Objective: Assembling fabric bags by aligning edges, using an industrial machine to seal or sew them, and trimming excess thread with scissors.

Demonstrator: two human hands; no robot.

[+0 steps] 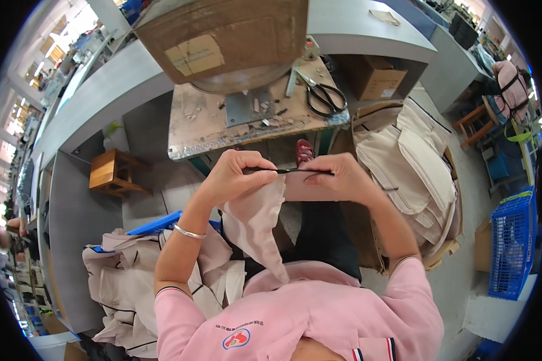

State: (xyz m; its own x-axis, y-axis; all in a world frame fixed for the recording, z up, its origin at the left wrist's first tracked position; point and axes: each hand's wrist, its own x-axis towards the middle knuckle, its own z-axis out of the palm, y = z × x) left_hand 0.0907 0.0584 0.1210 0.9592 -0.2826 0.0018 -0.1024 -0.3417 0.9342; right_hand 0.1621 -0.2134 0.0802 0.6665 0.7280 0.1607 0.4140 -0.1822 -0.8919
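Above my lap, my left hand point(242, 175) and my right hand point(338, 175) pinch the black-edged top of a beige fabric piece point(259, 212). A short stretch of the dark edging point(290, 171) runs between my fingertips. From my left hand the cloth hangs down in a pointed fold, while a flatter part spans across to my right hand. Just beyond my hands stands a worn wooden work table point(193, 123). Black-handled scissors point(326, 99) lie on its right side, and a metal plate point(241, 109) with scraps around it is at its middle.
A large cardboard box point(235, 36) rises over the table's far side. Beige fabric pieces with dark trim are heaped at my left point(123, 283) and fill an opened carton at my right point(412, 162). A wooden stool point(105, 170) stands left, a blue crate point(512, 246) far right.
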